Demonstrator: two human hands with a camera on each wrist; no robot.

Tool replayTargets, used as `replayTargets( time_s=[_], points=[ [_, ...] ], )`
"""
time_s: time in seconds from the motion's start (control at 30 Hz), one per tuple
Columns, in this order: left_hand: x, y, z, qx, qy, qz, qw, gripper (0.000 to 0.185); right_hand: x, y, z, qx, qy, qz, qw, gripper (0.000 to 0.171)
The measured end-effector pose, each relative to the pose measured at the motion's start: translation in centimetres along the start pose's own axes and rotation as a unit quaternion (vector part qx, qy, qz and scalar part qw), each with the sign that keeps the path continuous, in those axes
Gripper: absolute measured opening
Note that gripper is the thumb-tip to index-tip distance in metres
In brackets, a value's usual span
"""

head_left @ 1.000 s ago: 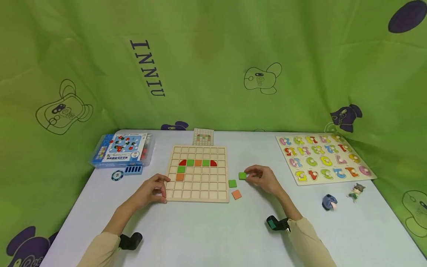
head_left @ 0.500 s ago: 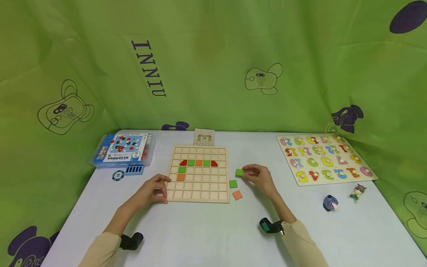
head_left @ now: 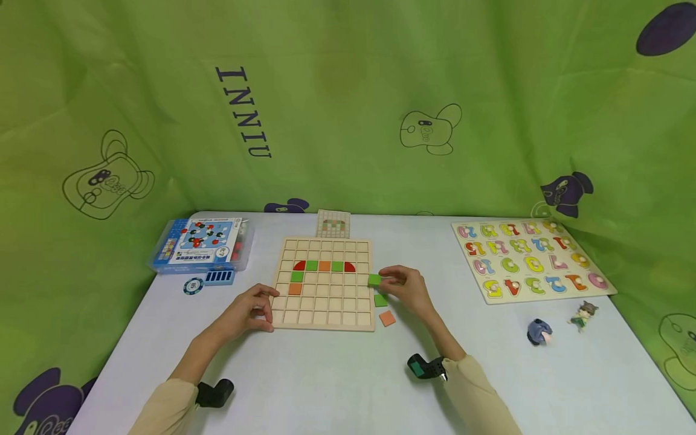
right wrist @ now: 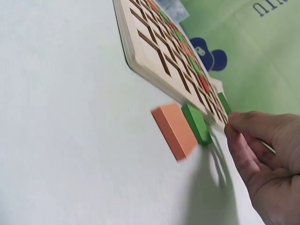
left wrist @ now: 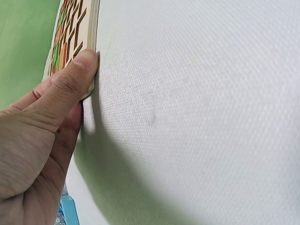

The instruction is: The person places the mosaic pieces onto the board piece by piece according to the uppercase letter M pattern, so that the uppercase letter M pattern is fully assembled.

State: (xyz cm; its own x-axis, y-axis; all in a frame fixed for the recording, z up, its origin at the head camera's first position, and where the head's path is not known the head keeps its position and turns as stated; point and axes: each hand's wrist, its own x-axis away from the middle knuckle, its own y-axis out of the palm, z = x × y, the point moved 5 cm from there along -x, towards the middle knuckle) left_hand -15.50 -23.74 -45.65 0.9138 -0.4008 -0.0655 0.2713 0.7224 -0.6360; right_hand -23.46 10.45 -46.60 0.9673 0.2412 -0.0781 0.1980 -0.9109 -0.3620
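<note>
I see 7 tiles set in the grid board [head_left: 324,283]. My right hand [head_left: 405,290] pinches a green tile [head_left: 374,279] at the board's right edge; left hand [head_left: 247,309] grips its left corner. Green [head_left: 380,299] & orange [head_left: 387,318] spares lie right of it.

Two bare hands — left hand [head_left: 247,311], right hand [head_left: 409,291] — with short, unpainted nails and no rings. Long beige sleeves [head_left: 163,408] covering both forearms, cuffs ending just short of the wrists. Small black wrist camera [head_left: 214,391] strapped under the left cuff; another under the right [head_left: 424,366] — black, teal-fronted.
</note>
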Motion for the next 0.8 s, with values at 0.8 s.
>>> replayTargets(
  time_s=[0.8],
  points=[
    [-0.1,0.0,0.0,0.003,-0.016,-0.005,0.9999,0.024,-2.2,5.5,-2.4,-0.027,-0.038,-0.007,0.999,0.026]
  ],
)
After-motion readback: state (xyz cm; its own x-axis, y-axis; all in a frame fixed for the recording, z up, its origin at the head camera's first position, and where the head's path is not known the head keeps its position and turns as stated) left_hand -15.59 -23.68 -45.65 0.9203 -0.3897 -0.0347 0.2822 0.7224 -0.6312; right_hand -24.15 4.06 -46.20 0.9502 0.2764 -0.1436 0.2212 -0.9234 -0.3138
